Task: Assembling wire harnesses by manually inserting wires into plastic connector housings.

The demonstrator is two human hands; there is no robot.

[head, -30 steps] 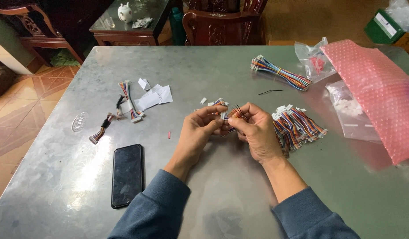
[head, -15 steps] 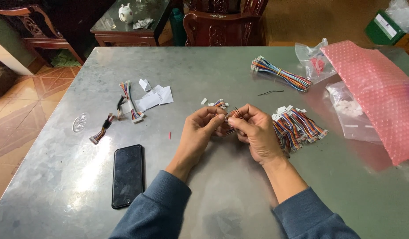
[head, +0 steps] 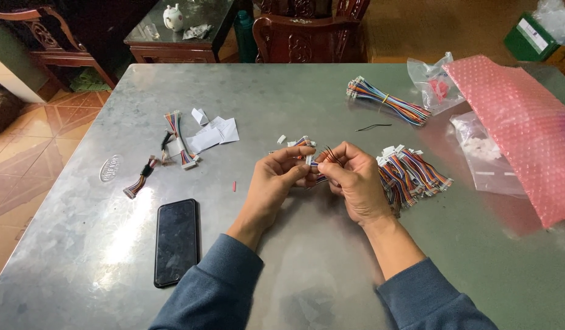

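small multicoloured wire harness (head: pixel 313 160), white connector, pinched

We see a dull, mottled galvanized metal table (head: pixel 307 98), on it a glossy black glass phone (head: pixel 175 240), matt white paper scraps (head: pixel 212 133), pink bubble-wrap plastic (head: pixel 517 125), plastic-coated coloured wires (head: pixel 411 174), carved polished wooden chairs (head: pixel 307 30) behind the table.

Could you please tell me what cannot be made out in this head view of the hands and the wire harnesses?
- Small wire harness: mostly hidden by the left hand and right hand; its connector is too small to read.
- Pink bubble wrap: cut off by the right edge.
- Clear bag: contents too small to identify.
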